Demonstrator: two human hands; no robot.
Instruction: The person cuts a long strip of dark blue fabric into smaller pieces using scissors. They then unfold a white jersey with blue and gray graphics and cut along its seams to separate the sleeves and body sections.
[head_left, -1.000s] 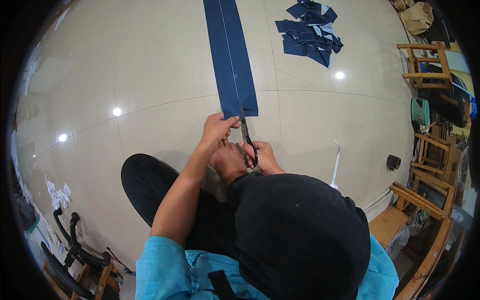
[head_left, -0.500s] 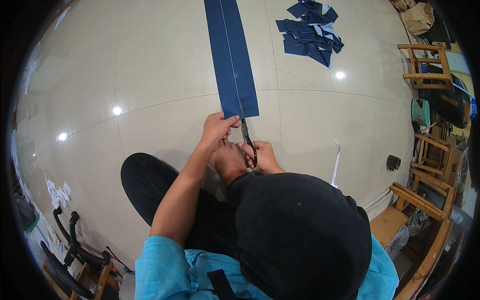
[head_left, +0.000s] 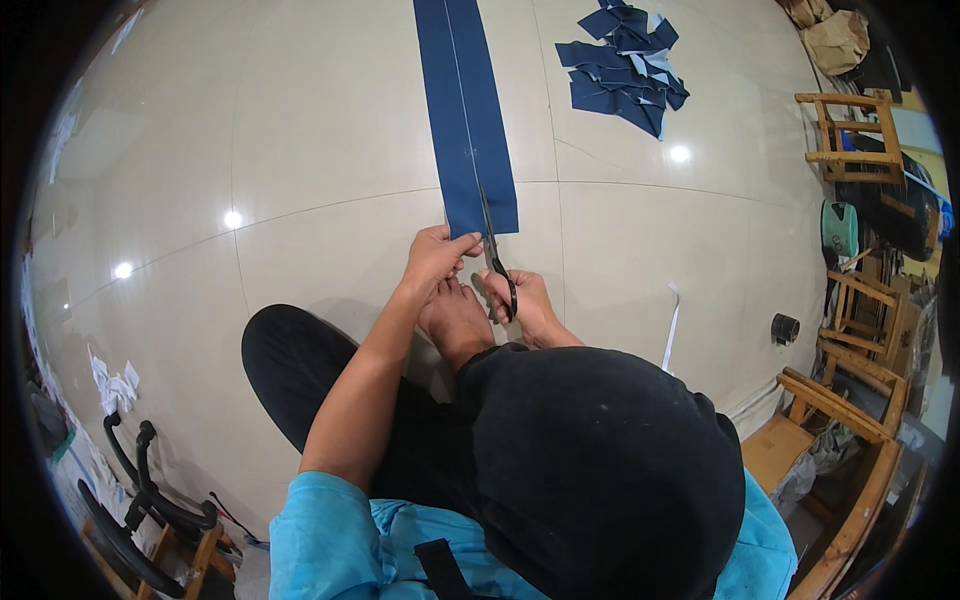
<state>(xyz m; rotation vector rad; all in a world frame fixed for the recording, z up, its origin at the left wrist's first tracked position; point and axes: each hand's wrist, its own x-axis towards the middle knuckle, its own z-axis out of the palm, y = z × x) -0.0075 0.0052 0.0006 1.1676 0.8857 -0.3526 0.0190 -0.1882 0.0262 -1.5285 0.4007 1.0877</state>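
Observation:
A long navy fabric strip [head_left: 458, 110] with a thin pale line down its middle lies on the floor, its near end lifted a little by my left hand [head_left: 437, 254], which pinches the bottom left corner. My right hand [head_left: 525, 300] grips black-handled scissors [head_left: 495, 250], their blades pointing up the strip at its near edge, close to the line. My bare foot [head_left: 455, 320] rests just below the strip, between my hands.
A heap of navy and light-blue fabric pieces [head_left: 620, 75] lies ahead right. A white strip [head_left: 672, 325] and dark cylinder [head_left: 785, 328] are right, beside wooden stools [head_left: 850, 160]. White scraps [head_left: 115, 385] and black curved bars [head_left: 150, 495] are lower left.
My right hand and the scissors have shifted slightly up and to the right, with the blade tips a little further up the strip. My left hand stays at the corner.

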